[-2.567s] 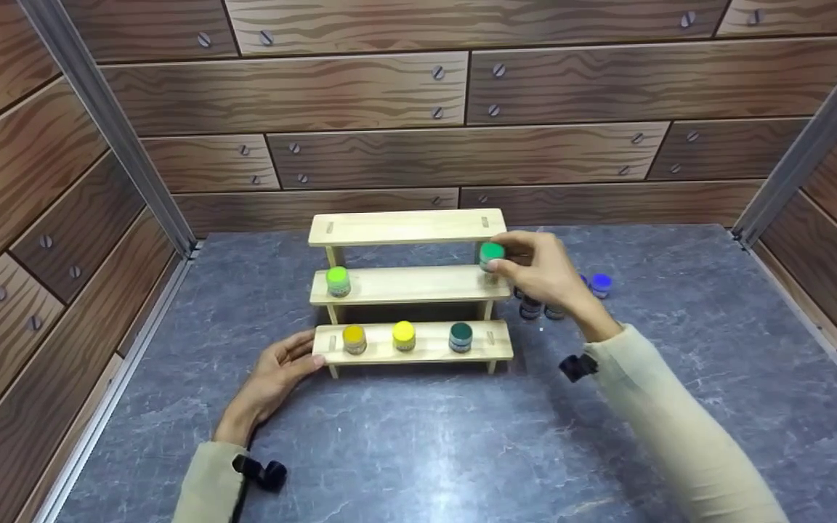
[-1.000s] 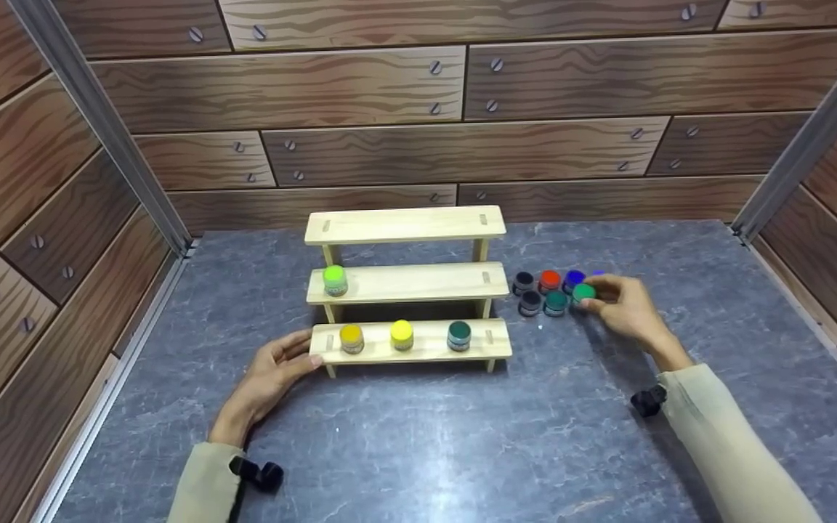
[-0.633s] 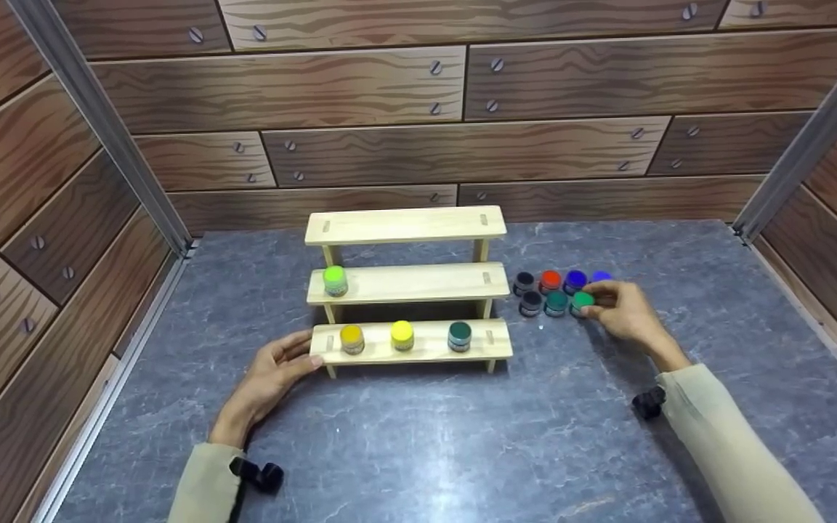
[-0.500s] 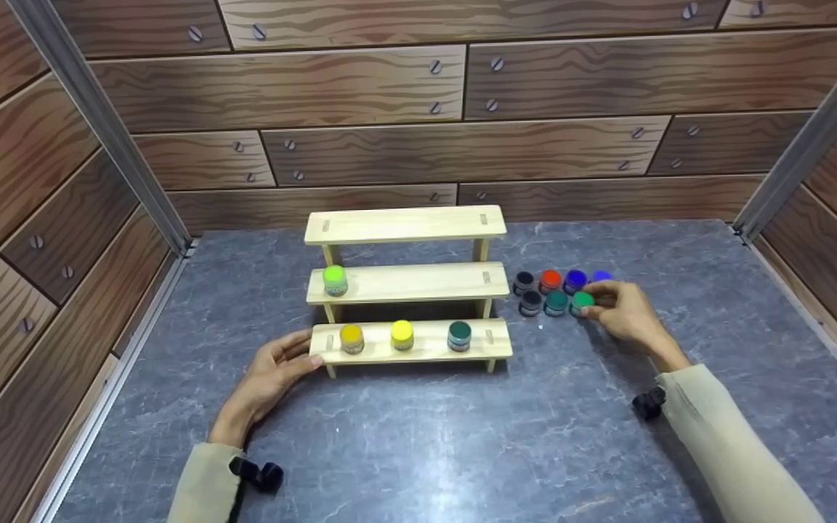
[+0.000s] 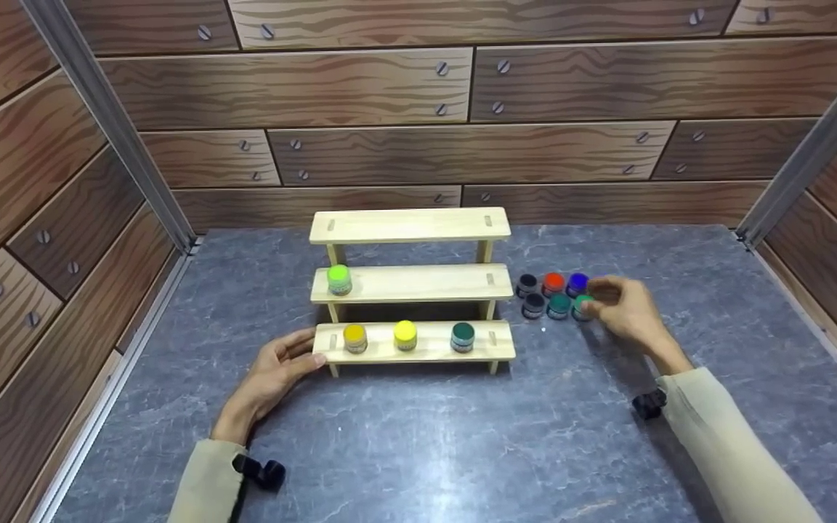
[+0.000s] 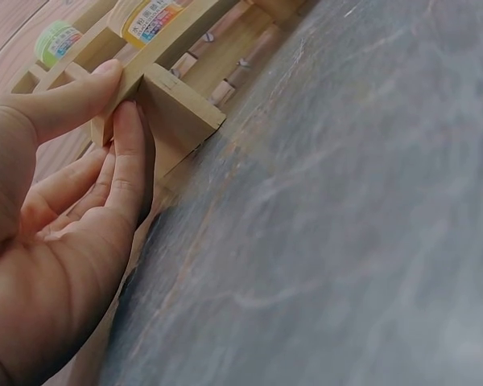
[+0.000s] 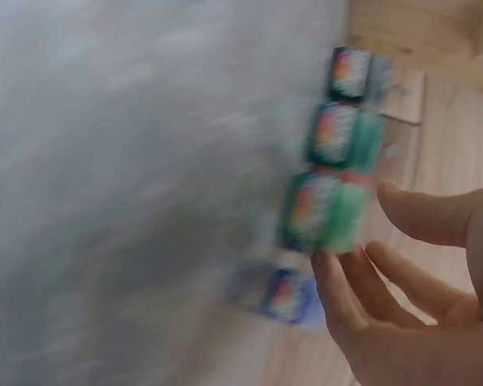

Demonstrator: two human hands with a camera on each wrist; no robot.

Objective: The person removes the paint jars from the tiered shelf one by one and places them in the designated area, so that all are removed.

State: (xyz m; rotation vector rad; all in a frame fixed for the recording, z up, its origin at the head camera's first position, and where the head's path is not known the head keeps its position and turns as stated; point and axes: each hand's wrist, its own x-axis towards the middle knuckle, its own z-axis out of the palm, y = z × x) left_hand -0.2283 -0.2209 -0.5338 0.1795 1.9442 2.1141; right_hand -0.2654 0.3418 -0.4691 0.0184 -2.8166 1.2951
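My left hand [image 5: 273, 381] pinches the left end of the lowest step of a pale three-step wooden display stand [image 5: 411, 283]. In the left wrist view the thumb lies over the step's corner and the index finger under it. My right hand [image 5: 625, 312] is at a green-capped paint jar [image 5: 580, 309] standing on the table; in the right wrist view its thumb is apart from the cap and the fingers are beside the jar. On the lowest step stand an ochre jar [image 5: 354, 338], a yellow jar [image 5: 405, 335] and a dark green jar [image 5: 462, 337]. A light green jar [image 5: 338, 280] stands on the middle step.
Right of the stand, two rows of jars include two black jars [image 5: 532, 305], a red jar [image 5: 553, 283], a blue jar [image 5: 577, 283] and a teal jar [image 5: 558, 306]. Another blue jar [image 7: 290, 296] is behind my right hand. Wood-patterned walls [image 5: 360, 87] enclose the grey table [image 5: 389, 450].
My right hand carried the green jar from the middle step rightward to the table beside the other jars, and its fingers have since loosened from it. The left hand kept its place.
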